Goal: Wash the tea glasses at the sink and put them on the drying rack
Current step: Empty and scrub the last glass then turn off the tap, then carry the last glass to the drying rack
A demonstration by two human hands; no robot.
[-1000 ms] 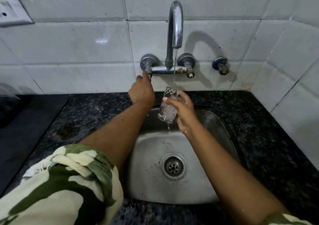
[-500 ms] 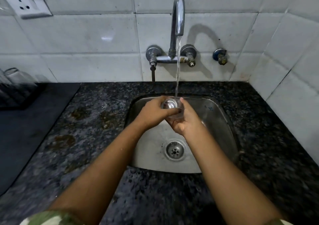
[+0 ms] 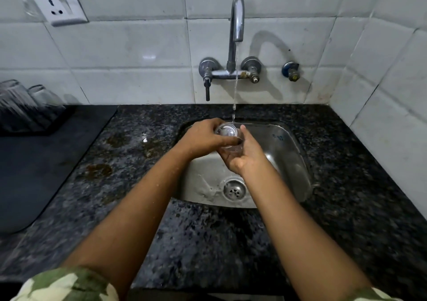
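Far left: two clear glasses (image 3: 20,102) upside down on the dark drying rack (image 3: 34,125), up against the tiled wall, blurred at the frame edge. A dark mat (image 3: 46,162) runs from under the rack toward the near counter edge. White wall socket (image 3: 59,4) above, upper left

Black speckled granite counter (image 3: 138,185) has brownish stains and a small wet patch between mat and sink

Left hand (image 3: 203,139) reaches in from the left over the steel sink (image 3: 288,162), fingers curled round the left side and rim of the tea glass (image 3: 228,136), gripping it. Glass is roughly upright, mouth up toward the camera, held over the back part of the basin, above and behind the drain (image 3: 234,188)

Wall tap (image 3: 235,35) is running; thin stream (image 3: 235,92) drops to the glass's far rim — can't tell if it lands inside the glass or just past it

Right hand (image 3: 247,155) cups the glass from the right and below, palm up, fingers wrapped on its far side, thumb up beside the rim — also gripping. Both hands touch the glass and each other

Right of the tap: a small separate valve (image 3: 291,70) on the wall. Camouflage-print sleeves (image 3: 67,287) at both bottom corners
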